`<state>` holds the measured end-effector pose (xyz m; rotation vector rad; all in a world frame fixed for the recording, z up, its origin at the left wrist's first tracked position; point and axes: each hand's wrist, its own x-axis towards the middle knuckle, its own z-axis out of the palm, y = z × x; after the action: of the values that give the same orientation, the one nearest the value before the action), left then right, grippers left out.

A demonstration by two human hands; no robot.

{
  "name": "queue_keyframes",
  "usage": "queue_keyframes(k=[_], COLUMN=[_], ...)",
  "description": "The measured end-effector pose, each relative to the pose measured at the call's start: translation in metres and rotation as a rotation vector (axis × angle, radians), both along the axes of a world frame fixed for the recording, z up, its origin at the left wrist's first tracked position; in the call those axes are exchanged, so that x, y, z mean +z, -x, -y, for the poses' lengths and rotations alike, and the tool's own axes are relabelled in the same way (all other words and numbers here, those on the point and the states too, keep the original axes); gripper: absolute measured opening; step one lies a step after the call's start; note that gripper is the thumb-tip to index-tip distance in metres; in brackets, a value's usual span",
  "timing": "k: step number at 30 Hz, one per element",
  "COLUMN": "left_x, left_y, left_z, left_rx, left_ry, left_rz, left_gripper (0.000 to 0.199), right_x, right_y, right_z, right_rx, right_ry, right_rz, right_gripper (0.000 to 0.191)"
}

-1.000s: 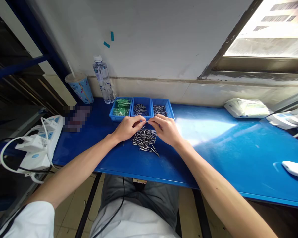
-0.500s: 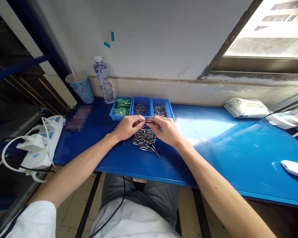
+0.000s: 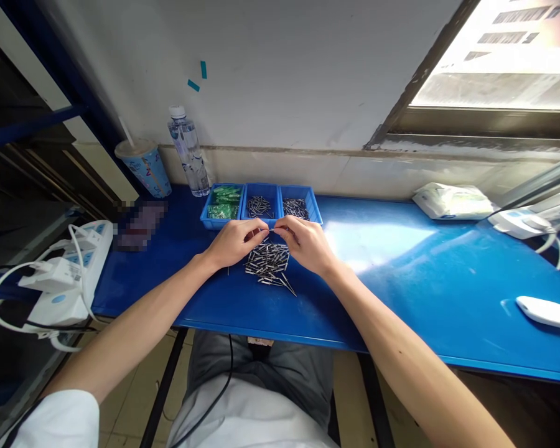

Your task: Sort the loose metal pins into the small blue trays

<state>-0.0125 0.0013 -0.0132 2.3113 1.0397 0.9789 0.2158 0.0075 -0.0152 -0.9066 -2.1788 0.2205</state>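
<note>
My left hand (image 3: 236,241) and my right hand (image 3: 307,244) meet tip to tip over the table, thumbs and forefingers pinched. Between the fingertips shows a sliver of a thin metal pin (image 3: 271,229), mostly hidden; whether it is one piece or two I cannot tell. Just below lies a loose pile of slim metal pins (image 3: 267,261), a few pointing out towards me. Behind my hands stand three joined blue bins: the left bin (image 3: 204,218) holds green pieces, the middle bin (image 3: 262,189) and the right bin (image 3: 313,208) hold small metal pins.
On the blue table (image 3: 401,298) a water bottle (image 3: 189,152) and a paper cup (image 3: 145,169) stand at the back left. Power strips lie left (image 3: 70,274) and far right (image 3: 513,223). A wipes pack (image 3: 452,200) and a white device (image 3: 548,312) lie on the right.
The fingertips have come closer together, and less of the metal pin shows between them. The whole view has shifted slightly; the pile and bins look unchanged.
</note>
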Motion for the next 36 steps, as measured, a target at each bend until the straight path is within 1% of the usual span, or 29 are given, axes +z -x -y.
queue_keyframes(k=[9,22,27,32,36], left_x=[0.0020,0.0022,0.0027,0.0028,0.0013], left_y=[0.0002,-0.0019,-0.0025,-0.0034,-0.0053], left_z=[0.0009,0.0025,0.0033,0.0045,0.0050], left_rx=[-0.005,0.037,0.025,-0.001,0.003], left_ry=[-0.001,-0.004,-0.006,-0.020,0.010], left_rz=[0.002,0.020,0.019,0.016,0.037], left_gripper=[0.025,0.022,0.022,0.023,0.023], right_x=[0.0000,0.0028,0.0027,0.0011,-0.0012], right_y=[-0.0014,0.0007,0.0001,-0.0019,-0.0004], right_z=[-0.0003,0.0043,0.0026,0.0002,-0.0004], right_rx=[0.000,0.013,0.016,0.032,0.044], right_ry=[0.012,-0.019,-0.041,-0.021,-0.014], right_rz=[0.014,0.009,-0.008,0.005,-0.010], right_gripper=[0.030,0.013,0.018,0.027,0.027])
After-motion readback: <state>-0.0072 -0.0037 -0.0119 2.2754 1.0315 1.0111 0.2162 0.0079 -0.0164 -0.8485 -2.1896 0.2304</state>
